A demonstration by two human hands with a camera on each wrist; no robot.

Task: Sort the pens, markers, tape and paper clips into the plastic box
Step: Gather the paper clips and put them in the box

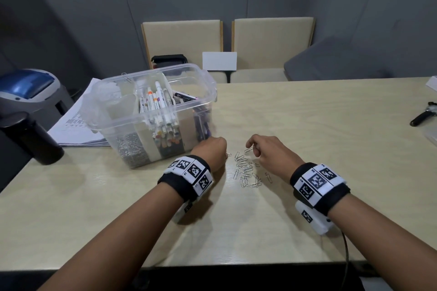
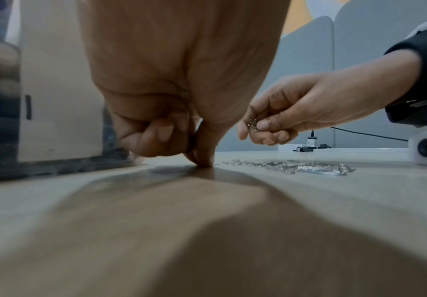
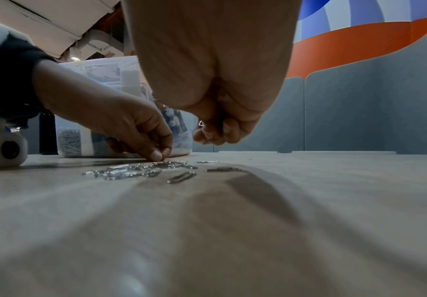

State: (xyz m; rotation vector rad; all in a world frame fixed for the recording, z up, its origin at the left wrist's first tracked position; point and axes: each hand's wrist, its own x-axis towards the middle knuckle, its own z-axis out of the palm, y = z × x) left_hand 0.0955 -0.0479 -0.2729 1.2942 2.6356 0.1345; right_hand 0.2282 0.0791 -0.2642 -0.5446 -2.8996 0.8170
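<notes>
Your right hand (image 1: 267,150) pinches several silver wire paper clips (image 2: 253,123) between thumb and curled fingers, raised above the pale wooden table (image 1: 331,139). Your left hand (image 1: 210,151) has curled fingers, with fingertips (image 3: 156,155) pressed on the table at the edge of the loose pile of clips (image 1: 247,171). The clear plastic box (image 1: 151,113), holding markers (image 1: 157,106), stands just left of it

Pale wood table (image 1: 307,125): paper clips (image 1: 246,170) between hands; plastic box (image 1: 151,111), papers (image 1: 73,125) beyond left hand (image 1: 210,152)
</notes>
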